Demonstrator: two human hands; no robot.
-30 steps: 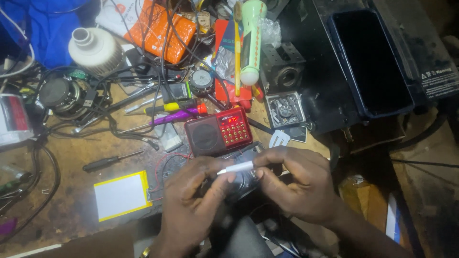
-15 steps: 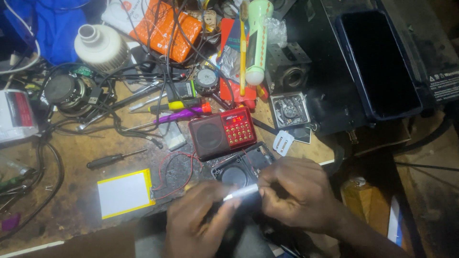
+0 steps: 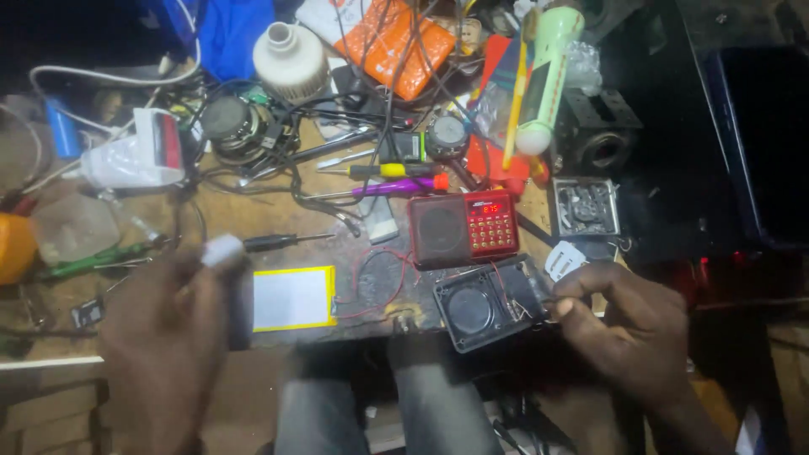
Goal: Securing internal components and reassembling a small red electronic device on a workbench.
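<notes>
Left hand point(image 3: 164, 337), lower left, fingers gripping a white-tipped tool point(image 3: 223, 250); right hand point(image 3: 628, 324) fingers pinch wires at the black case point(image 3: 484, 305) near the worktop point(image 3: 253, 223) edge.

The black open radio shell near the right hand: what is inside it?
Inside the black open plastic radio shell sits a round black speaker, with thin red wires running across it. The right hand covers its right edge, so that part cannot be seen.

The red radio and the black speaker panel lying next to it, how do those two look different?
The red radio has its front closed, with a lit display and a keypad; the black speaker panel lies opened up, with thin wires showing. The radio lies untouched on the bench, while the right hand has its fingers at the panel's edge. Both are boxy with a round speaker.
</notes>
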